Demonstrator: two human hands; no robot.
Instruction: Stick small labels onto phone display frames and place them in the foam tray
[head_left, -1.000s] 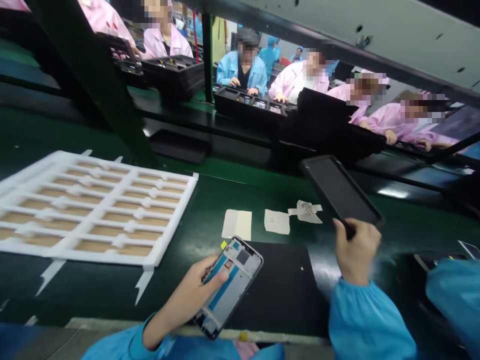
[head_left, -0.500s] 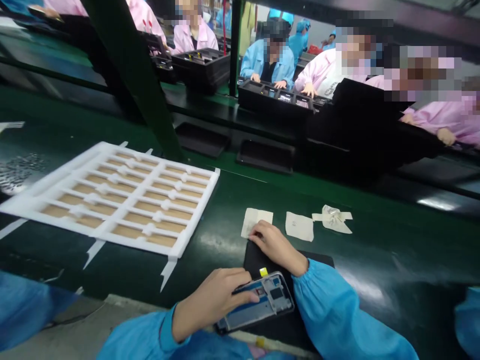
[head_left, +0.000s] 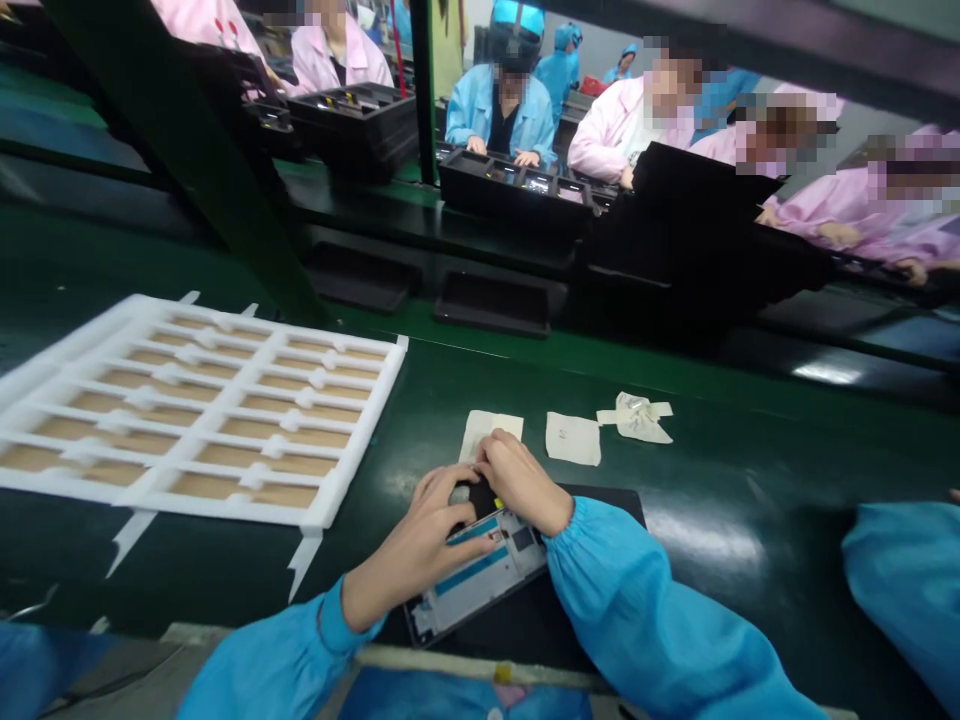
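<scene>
A phone frame (head_left: 472, 578), silver with blue strips inside, lies on a black mat (head_left: 600, 505) at the near edge of the green bench. My left hand (head_left: 409, 550) rests on its upper end, fingers curled over it. My right hand (head_left: 517, 482) is closed at the frame's top corner, pinching something small that I cannot make out. Both sleeves are blue.
A white foam tray (head_left: 187, 410) with several tan-bottomed slots lies to the left. Three pale paper scraps (head_left: 574, 437) sit beyond the mat. Black trays (head_left: 495, 300) line the far belt, where several people in pink and blue coats work. Another blue sleeve (head_left: 900, 580) shows at right.
My right hand set the dark panel away and came down to the frame's top. The left hand lowered the frame flat onto the mat and now presses on it.
</scene>
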